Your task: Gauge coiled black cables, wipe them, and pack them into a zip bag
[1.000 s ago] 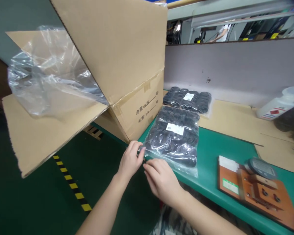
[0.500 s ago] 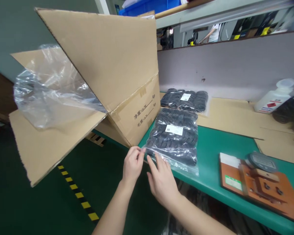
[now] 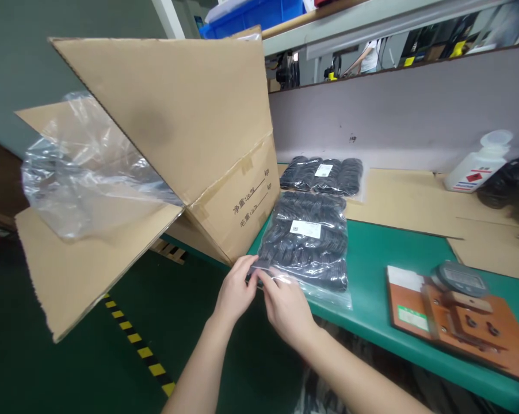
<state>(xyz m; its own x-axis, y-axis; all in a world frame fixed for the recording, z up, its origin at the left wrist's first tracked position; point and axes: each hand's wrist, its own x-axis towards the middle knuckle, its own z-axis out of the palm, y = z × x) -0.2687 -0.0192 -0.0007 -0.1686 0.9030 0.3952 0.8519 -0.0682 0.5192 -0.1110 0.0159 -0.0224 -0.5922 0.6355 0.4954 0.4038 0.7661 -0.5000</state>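
Note:
A clear plastic bag (image 3: 305, 253) packed with rows of dark rings lies on the green bench, a white label on its top. My left hand (image 3: 237, 287) pinches the bag's near left corner between thumb and fingers. Close beside it, my right hand (image 3: 285, 299) has its thumb and fingertips closed on the same front edge. The two thumbs nearly meet there. Behind this bag lies a second bag (image 3: 300, 172) of the same rings, also labelled. To the left stands an open cardboard box (image 3: 242, 201) with handwritten weights and its flaps spread.
Clear plastic liner (image 3: 82, 167) spills from the box's opening on the left. On the right, a digital gauge (image 3: 462, 279) is mounted on an orange-brown fixture (image 3: 475, 328). A white bottle (image 3: 477, 164) stands at the back on cardboard sheets (image 3: 397, 195). The green bench (image 3: 367, 241) ends just in front of the bag.
My right hand's fingers have gone from spread to closed on the bag's edge, nearer my left thumb. The bag stays in place; the view has shifted slightly.

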